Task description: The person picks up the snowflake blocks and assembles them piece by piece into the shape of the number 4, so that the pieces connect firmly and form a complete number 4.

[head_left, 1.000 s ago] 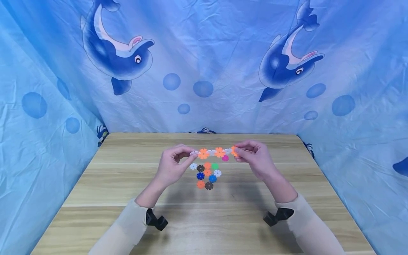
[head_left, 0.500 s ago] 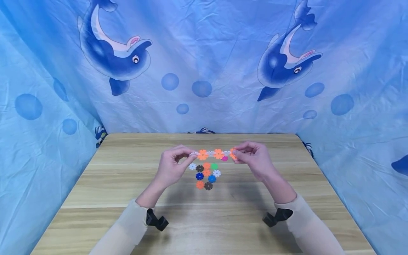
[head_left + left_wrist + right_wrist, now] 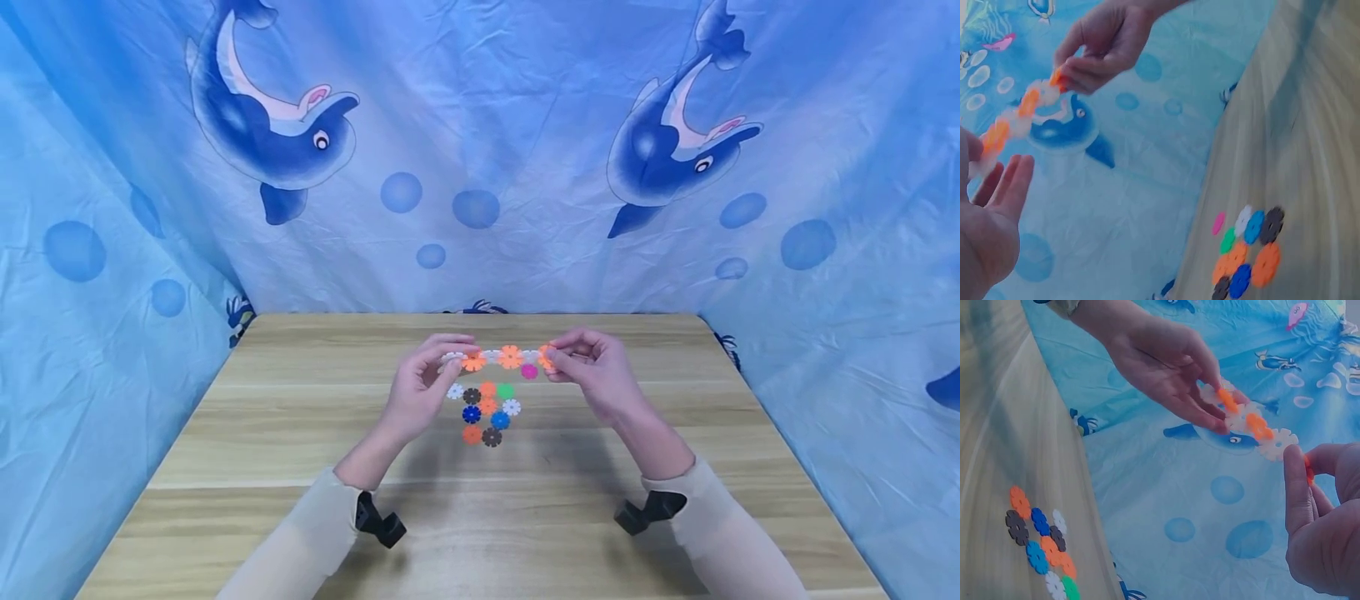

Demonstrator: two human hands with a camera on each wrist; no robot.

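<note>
A straight chain of interlocking notched plastic discs [image 3: 510,357], white alternating with orange, hangs level above the far middle of the table. At its left end my left hand [image 3: 420,392] holds the end white disc, thumb below and fingers reaching over the neighbouring orange one. My right hand [image 3: 607,383] pinches the orange disc at the other end between thumb and fingers. In the left wrist view the chain [image 3: 1029,103] is blurred, and its near end is partly hidden by my left hand [image 3: 991,237]. White discs [image 3: 1279,444] stand crosswise to the orange ones in the right wrist view.
Several loose discs lie in a cluster on the wooden table [image 3: 262,417] below the hands: a green one [image 3: 506,391], a dark blue one [image 3: 471,414], a pink one [image 3: 529,372], plus orange, white, brown and lighter blue. A dolphin-print curtain [image 3: 480,125] surrounds the table's back and sides.
My left hand has shifted slightly right and its fingers have stretched out over the left orange disc. The chain has moved slightly left; my right hand keeps its pinch.
</note>
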